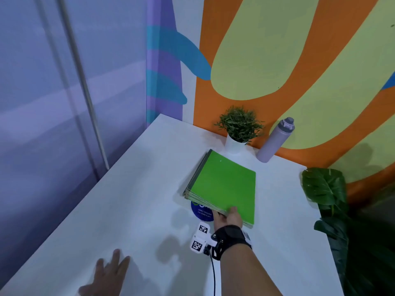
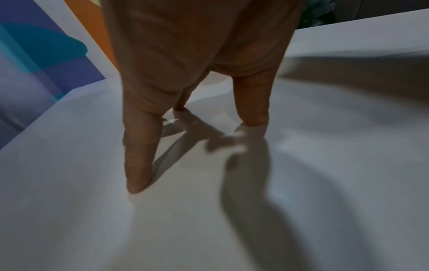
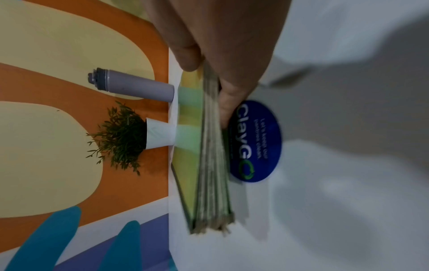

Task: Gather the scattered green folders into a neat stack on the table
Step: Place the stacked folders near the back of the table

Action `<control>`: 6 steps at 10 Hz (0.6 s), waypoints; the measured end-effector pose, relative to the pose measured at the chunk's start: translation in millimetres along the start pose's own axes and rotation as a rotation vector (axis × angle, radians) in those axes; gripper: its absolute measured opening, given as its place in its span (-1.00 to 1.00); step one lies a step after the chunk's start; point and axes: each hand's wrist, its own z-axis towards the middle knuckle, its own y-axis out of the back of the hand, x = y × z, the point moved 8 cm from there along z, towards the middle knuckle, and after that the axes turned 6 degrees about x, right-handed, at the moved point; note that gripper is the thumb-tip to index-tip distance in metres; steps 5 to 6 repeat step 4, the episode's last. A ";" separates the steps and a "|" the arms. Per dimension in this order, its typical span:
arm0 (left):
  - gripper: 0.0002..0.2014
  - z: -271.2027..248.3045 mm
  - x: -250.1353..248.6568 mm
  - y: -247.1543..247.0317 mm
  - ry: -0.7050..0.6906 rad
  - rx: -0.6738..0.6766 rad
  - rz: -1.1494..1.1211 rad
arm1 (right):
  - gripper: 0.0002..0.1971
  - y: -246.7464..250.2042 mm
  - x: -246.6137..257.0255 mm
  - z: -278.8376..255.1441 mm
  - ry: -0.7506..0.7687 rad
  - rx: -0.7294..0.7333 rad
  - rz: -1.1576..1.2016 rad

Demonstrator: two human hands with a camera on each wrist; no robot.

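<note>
A stack of green folders lies toward the back right of the white table, its near edge raised a little. My right hand grips that near edge, thumb on the top cover and fingers underneath. In the right wrist view the stack shows edge-on, pinched between thumb and fingers of my right hand. My left hand rests flat on the table at the front left, fingers spread. In the left wrist view its fingertips touch the bare tabletop and hold nothing.
A round blue sticker lies on the table under the stack's near corner. Behind the stack a small potted plant and a lilac bottle stand against the painted wall. A large leafy plant is off the table's right edge.
</note>
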 end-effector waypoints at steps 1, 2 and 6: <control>-0.47 -5.9 4.8 46.3 0.089 -0.309 -0.405 | -0.57 -2.4 3.7 17.6 0.021 -0.108 -0.239; -0.44 26.8 25.8 -37.9 0.117 -0.043 -0.652 | -0.55 -3.9 15.6 41.5 0.055 -0.158 -0.453; -0.29 63.1 41.4 -74.4 -0.077 0.009 -0.705 | -0.54 -18.3 18.0 24.5 0.085 -0.065 -0.642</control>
